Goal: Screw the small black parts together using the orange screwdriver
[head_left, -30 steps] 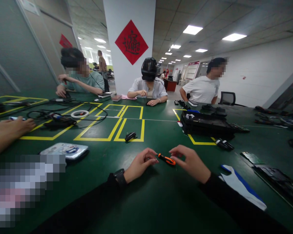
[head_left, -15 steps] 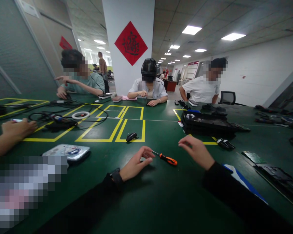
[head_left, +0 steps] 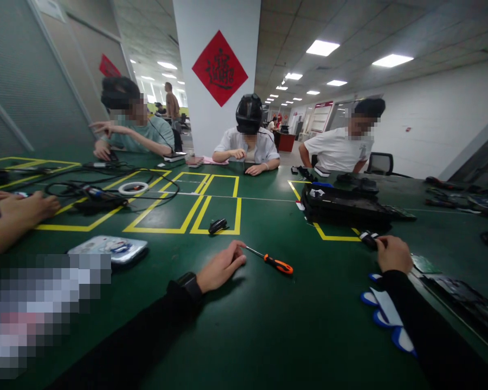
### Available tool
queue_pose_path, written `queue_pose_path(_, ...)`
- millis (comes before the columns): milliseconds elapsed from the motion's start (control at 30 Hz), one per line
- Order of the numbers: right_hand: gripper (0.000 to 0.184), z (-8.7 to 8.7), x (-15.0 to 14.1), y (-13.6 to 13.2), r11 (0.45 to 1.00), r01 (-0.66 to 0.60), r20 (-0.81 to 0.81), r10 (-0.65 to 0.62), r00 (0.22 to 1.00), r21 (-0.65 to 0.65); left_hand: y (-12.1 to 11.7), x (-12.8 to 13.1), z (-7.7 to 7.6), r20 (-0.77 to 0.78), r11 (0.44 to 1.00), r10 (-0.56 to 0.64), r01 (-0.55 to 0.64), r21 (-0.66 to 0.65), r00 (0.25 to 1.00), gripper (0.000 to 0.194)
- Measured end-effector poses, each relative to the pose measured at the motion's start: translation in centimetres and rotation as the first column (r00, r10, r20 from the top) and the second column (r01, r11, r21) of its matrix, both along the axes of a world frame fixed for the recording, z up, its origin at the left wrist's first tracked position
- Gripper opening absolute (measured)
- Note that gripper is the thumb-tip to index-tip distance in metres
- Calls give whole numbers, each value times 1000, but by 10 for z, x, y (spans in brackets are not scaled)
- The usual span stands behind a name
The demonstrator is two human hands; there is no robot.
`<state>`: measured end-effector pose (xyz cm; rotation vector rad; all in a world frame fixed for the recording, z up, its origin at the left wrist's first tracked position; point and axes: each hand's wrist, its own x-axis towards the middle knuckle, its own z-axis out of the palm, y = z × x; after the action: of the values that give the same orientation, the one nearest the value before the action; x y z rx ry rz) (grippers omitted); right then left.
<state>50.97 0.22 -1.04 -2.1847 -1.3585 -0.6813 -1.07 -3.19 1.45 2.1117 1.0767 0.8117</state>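
My left hand (head_left: 223,266), with a dark watch on its wrist, rests over the green table with loosely bent fingers and nothing in them. Its fingertips are at the metal tip of an orange-and-black screwdriver (head_left: 278,264), which lies on the table. Off to the right, my right hand (head_left: 395,254) has its fingers closed on the near end of a small black part with white bands (head_left: 367,238); its fingertips are partly hidden. A second small black part (head_left: 218,226) lies beyond my left hand, on a yellow-taped outline.
A long black housing (head_left: 345,207) stands beyond my right hand. Blue-and-white pieces (head_left: 386,309) lie by my right sleeve, with a circuit board (head_left: 427,264) farther right. At left are a patterned case (head_left: 109,249), cables and another person's hands (head_left: 28,208). Several people sit across the table.
My right hand has moved right, from above the table near the screwdriver to the banded black part, and closed on it. My left hand has shifted slightly left and lower. The screwdriver still lies on the table.
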Motion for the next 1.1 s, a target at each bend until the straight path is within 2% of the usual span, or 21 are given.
queue_pose_path(267,29,-7,15,6,997,28,-67,-32,997,-68,0,-1,2,-65,999,-26,28,23,998,34)
queue_pose_path(500,26,-6,13,7,997,14,-81,-20,997,-77,-1,-1,4,-77,999,-35,38,33,996,34)
queue_pose_path(600,27,-5,10,4,999,-6,-77,3,997,-41,-1,-1,4,-87,999,-35,38,39,996,34)
queue_pose_path(767,37,-3,10,-1,990,41,-26,-38,999,135,0,-1,3,-90,998,-37,41,41,995,33)
queue_pose_path(1000,34,-7,17,1,996,7,15,-8,1000,86,-1,0,4,-102,998,-42,45,34,994,33)
queue_pose_path(1100,34,-9,17,1,993,8,31,-12,999,118,0,0,4,-102,999,-39,43,31,994,33)
